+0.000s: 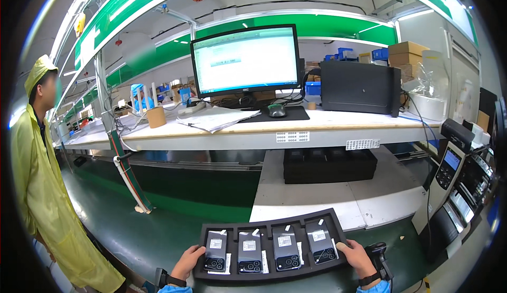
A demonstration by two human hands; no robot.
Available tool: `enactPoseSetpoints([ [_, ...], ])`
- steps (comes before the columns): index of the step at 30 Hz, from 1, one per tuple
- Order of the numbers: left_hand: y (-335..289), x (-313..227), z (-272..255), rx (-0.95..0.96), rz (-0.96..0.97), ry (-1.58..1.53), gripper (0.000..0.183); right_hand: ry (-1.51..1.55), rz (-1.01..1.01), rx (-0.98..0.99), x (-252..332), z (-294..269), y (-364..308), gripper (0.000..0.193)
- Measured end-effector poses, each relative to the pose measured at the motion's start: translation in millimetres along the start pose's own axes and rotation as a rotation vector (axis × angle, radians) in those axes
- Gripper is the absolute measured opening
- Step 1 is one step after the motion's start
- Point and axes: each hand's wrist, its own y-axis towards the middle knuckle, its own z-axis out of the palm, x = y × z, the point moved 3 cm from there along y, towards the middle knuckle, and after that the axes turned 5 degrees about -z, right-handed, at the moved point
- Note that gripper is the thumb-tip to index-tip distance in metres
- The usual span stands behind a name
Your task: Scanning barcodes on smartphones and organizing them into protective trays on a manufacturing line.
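A black foam tray is held level at the lower middle of the head view. My left hand is closed on its left end, thumb over the rim. On the opposite end my right hand grips the rim in the same way. Several dark smartphones lie side by side in the tray's slots, camera lenses toward me. Each carries a white label on its back, and white paper strips stick up beside them. The fingers under the tray are hidden.
Ahead, a workbench bears a monitor, mouse, papers and a black computer case. Beneath it, stacked black trays sit on a pale platform. A printer stands right; a person in yellow stands left.
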Motion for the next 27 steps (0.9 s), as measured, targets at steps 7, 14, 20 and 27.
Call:
enactPoseSetpoints([
  [7, 22, 13, 18, 0.328, -0.22, -0.399, 0.035, 1.077, 0.202, 0.24, 27, 6, -26, 0.067],
  [14, -25, 11, 79, 0.325, 0.068, -0.613, 0.042, 0.897, 0.0, -0.033, 65, 91, -51, 0.051],
  [20, -19, -44, 129, 0.384, 0.277, -0.623, 0.044, 0.847, 0.121, 0.043, 90, 94, -46, 0.056],
  [27, 5, -24, 206, 0.678, 0.351, -0.286, 0.034, 1.055, -0.17, 0.014, 123, 64, 84, 0.031],
])
